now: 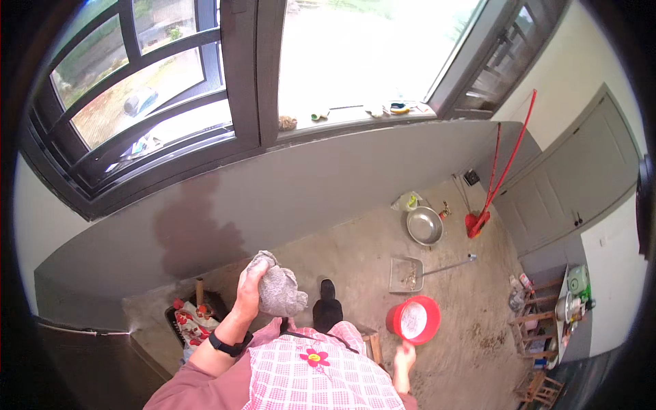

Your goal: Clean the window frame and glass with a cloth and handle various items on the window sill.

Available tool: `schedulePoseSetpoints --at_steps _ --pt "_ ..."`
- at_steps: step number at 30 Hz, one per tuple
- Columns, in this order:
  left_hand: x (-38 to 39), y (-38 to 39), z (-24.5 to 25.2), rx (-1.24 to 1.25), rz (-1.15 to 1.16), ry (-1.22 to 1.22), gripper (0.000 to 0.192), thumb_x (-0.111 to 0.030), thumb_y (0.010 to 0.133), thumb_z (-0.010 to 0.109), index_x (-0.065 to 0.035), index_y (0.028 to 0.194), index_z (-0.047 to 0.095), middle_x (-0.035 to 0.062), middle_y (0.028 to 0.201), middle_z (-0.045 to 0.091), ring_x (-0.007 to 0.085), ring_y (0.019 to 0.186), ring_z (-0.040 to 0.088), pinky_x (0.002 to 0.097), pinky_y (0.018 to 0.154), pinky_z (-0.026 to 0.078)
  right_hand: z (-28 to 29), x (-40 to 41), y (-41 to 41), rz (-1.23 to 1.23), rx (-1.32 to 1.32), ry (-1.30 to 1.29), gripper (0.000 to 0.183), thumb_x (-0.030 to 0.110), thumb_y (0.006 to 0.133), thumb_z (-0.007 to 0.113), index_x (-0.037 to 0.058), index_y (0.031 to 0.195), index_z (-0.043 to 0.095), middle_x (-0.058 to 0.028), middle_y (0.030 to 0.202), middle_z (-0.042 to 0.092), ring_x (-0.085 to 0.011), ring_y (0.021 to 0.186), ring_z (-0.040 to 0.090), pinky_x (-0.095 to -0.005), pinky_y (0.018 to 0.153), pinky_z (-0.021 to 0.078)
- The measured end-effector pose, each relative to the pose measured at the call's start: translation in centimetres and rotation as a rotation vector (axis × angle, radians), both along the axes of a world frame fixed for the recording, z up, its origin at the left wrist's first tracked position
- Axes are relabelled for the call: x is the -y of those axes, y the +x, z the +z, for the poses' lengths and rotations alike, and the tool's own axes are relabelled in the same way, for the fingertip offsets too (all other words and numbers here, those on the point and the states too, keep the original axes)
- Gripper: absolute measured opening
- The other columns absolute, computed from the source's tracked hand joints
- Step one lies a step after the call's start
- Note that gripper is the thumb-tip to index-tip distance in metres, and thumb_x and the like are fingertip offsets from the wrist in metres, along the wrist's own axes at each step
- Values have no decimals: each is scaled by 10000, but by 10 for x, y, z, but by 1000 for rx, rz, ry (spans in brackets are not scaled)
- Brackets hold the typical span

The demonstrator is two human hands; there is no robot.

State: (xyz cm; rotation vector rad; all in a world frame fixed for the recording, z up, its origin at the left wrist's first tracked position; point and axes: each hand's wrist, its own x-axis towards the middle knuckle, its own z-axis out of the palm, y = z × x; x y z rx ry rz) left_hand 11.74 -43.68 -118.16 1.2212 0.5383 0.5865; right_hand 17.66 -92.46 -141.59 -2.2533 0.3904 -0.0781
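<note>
My left hand (249, 288) grips a bunched grey cloth (283, 293) in front of my body, left of the middle of the view. Low on the right, my right hand (405, 357) holds a red plastic bucket (394, 319) at its near side. Whitish, foamy liquid (413, 321) shows inside the bucket. I wear a pink checked apron (307, 382) with a flower on it. One dark shoe (327, 290) of mine shows on the floor between the cloth and the bucket.
A dustpan (397, 279) with debris, a metal basin (425, 226) and a red-handled broom (482, 223) are on the concrete floor (348, 246). Ahead, a grey wall (318, 179) sits below a window with small items on its sill (348, 117). Wooden stools (538, 387) stand right.
</note>
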Motion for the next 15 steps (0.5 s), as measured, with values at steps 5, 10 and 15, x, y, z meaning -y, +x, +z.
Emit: schedulePoseSetpoints --at_steps 5,10,15 --pt "-9 51 -5 176 -123 -521 401 -371 964 476 -30 823 631 70 777 653 181 688 612 315 668 506 101 -174 209 603 -23 469 283 56 879 647 36 1160 622 -58 1082 649 -138 962 610 -278 860 501" --pt "-4 86 12 95 106 -85 298 -231 814 511 37 838 639 100 890 636 154 839 569 276 831 435 258 -378 286 1166 340 581 263 45 873 639 44 1136 627 -81 1089 629 -165 970 620 -290 850 503" --pt "6 113 33 192 300 -61 433 -96 690 544 25 1102 599 157 1261 589 232 1120 567 350 1032 384 352 -520 305 1414 675 372 426 68 842 644 85 1260 559 -164 1129 615 -284 961 639 -382 792 519"
